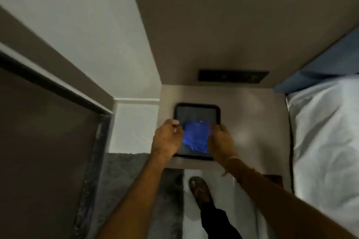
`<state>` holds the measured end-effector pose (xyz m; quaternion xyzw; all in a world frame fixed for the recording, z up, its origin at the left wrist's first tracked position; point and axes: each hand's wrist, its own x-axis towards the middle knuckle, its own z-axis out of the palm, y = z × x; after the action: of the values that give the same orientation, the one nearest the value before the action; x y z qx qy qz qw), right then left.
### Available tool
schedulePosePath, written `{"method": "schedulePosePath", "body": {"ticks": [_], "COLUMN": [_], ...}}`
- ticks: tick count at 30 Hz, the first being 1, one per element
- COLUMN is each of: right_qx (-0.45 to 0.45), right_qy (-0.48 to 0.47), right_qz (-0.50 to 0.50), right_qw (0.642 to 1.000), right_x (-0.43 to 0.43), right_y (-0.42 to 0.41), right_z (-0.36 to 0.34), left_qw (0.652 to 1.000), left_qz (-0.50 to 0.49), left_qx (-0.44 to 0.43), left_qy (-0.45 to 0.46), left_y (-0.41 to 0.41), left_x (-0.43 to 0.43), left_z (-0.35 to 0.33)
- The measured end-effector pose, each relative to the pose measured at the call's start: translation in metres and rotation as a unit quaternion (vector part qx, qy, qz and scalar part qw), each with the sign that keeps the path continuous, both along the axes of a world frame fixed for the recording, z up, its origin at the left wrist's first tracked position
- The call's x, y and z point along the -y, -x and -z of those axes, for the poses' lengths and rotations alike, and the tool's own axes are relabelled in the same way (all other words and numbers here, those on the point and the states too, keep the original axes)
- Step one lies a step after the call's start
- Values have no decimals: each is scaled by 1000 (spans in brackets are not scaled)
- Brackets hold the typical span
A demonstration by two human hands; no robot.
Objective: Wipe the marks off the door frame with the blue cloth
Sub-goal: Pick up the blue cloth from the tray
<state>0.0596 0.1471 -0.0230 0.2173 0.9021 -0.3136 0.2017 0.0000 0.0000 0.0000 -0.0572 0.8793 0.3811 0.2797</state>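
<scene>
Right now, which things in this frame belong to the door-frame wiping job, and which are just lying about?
Belongs to the job:
blue cloth, lying on the tray
left hand and right hand, either side of the cloth
door frame, at the left

Just there:
black tray
bedside table
black switch panel
white bedding
grey mat

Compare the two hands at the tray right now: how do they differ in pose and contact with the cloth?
The left hand sits at the black tray's left edge, fingers curled, beside the blue cloth rather than clearly on it. The right hand overlaps the cloth's right edge, though an actual grip is too blurred to confirm. The right wrist wears a band; the left is bare. Both are bare and over the tray.
</scene>
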Motion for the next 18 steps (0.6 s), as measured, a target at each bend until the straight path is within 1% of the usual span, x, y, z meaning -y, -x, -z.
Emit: {"method": "schedulePosePath", "body": {"ticks": [1,3,6,9,12,14,16,18], "right_qx": [26,35,45,38,24,2,-11,-15], "right_qy": [6,32,74,92,90,83,81,86], "right_qz": [21,63,70,66,67,70,72,77], "right_qw": [999,997,994,993,993,994,994,993], "right_x": [-4,-8,-7,-6,-7,-9,-10,-9], "right_y": [-2,-3,-3,1,0,-4,-7,-9], "right_z": [25,68,115,136,147,152,154,156], "left_qw": [1000,999,995,994,991,991,992,991], "left_qz": [1,4,42,37,33,31,8,-18], "left_qx": [1,-3,32,53,74,62,63,86], "left_qy": [11,40,89,93,103,116,110,104], "left_y": [3,11,13,16,18,18,17,17], "left_x": [-15,-34,-49,-51,-53,-57,-63,-68], "left_z": [26,71,127,162,176,182,185,186]}}
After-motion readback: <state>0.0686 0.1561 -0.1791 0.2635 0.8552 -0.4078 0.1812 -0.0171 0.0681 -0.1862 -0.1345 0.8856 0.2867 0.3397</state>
